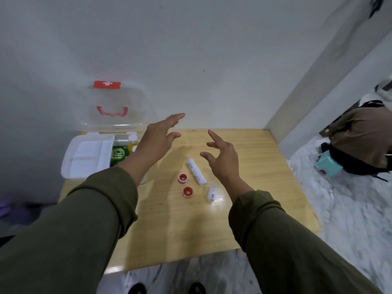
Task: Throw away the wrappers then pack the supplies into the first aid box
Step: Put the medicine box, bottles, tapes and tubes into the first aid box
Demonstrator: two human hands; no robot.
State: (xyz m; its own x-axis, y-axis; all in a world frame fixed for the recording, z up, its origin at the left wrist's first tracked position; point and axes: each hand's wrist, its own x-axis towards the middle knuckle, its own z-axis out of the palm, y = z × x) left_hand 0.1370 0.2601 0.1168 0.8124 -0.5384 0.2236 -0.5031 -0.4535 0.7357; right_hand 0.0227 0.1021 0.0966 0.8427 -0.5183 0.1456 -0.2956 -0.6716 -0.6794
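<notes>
The first aid box [70,164] stands open at the table's left, its clear lid [114,107] with red handle leaning on the wall. A white tray sits in its left part, and a green packet [117,154] shows beside it. On the wooden table [265,166] lie two red-and-white tape rolls [182,178] [188,191], a long white bandage roll [196,171] and a shorter one [211,193]. My left hand [158,139] hovers with fingers stretched out, just right of the box. My right hand [221,155] hovers above the rolls, fingers spread and loosely bent. Both hold nothing.
A white wall runs behind the table. A dark backpack [360,136] and a small teal stool [328,164] sit on the marble floor at the right. My feet show below the table's near edge.
</notes>
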